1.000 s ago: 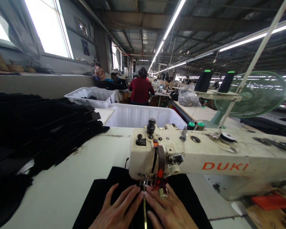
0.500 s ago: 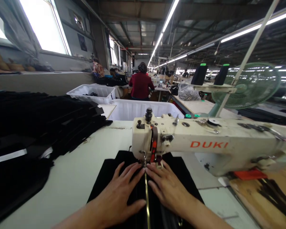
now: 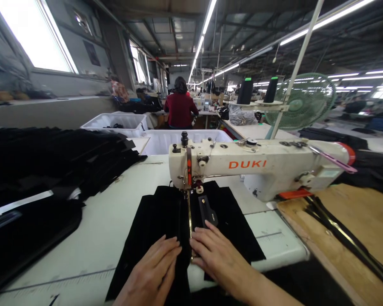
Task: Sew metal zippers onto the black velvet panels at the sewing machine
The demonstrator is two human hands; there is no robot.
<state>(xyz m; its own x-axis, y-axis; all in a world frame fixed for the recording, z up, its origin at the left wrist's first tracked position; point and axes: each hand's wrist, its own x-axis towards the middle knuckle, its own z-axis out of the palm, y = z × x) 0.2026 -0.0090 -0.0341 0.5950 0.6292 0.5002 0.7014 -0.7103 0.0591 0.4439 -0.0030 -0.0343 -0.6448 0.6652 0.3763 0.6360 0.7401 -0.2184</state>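
A piece of black fabric (image 3: pixel 159 212) lies flat under the white sewing machine (image 3: pixel 258 165) marked DUKI. A gold zipper (image 3: pixel 189 214) runs down its middle from the needle towards me. My left hand (image 3: pixel 155 272) presses flat on the cloth just left of the zipper, fingers stretched out. On the other side of the zipper my right hand (image 3: pixel 215 255) lies flat as well, its fingertips close to a small black tab (image 3: pixel 208 214) on the cloth.
A high stack of black fabric pieces (image 3: pixel 51 161) fills the table's left side. White plastic bins (image 3: pixel 159 142) stand behind the machine. A green fan (image 3: pixel 301 102) and thread cones (image 3: pixel 245 90) are at the right. A person in red (image 3: pixel 179 108) sits ahead. Black zipper strips (image 3: pixel 338 229) lie on a wooden board.
Both hands have slid back towards me along the zipper, away from the needle. The camera has pulled back and tilted down, so more of the fabric and machine shows.
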